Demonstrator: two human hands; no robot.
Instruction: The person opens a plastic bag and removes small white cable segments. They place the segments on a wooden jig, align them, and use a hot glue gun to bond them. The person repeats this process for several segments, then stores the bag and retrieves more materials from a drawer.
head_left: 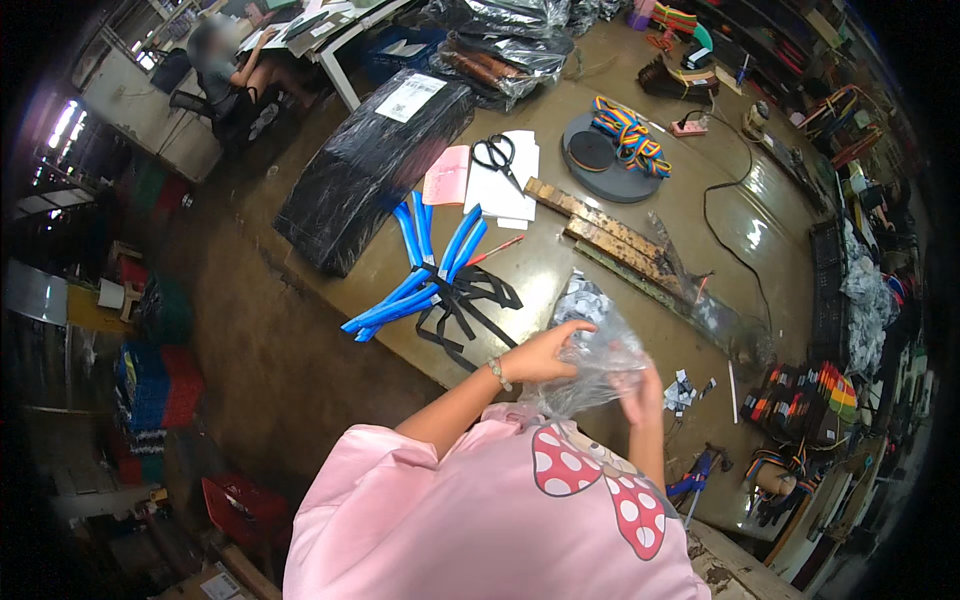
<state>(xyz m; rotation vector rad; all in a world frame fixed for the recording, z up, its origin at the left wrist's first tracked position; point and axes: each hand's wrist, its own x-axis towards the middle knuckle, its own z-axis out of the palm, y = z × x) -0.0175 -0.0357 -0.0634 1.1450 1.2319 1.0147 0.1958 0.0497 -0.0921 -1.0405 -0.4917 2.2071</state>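
A clear plastic bag (pixel 608 358) with small grey-and-white pieces in its far end is between my hands, just above the table's near edge. My left hand (pixel 545 354), with a bead bracelet at the wrist, is closed on the bag's left side. On the right side my right hand (pixel 640 392) grips the crumpled film; its fingers are partly hidden and a little blurred. Left of the bag lie blue tubular strips (pixel 420 285) bound with black straps (pixel 470 305). Small black-and-white pieces (pixel 682 392) rest right of my right hand.
Beyond the bag lie worn metal bars (pixel 610 235), black scissors (pixel 494 158) on paper and a grey webbing roll (pixel 612 185) with rainbow cord. A large black wrapped package (pixel 375 170) lies at the left table edge. A black cable crosses the right side. Another person sits far left.
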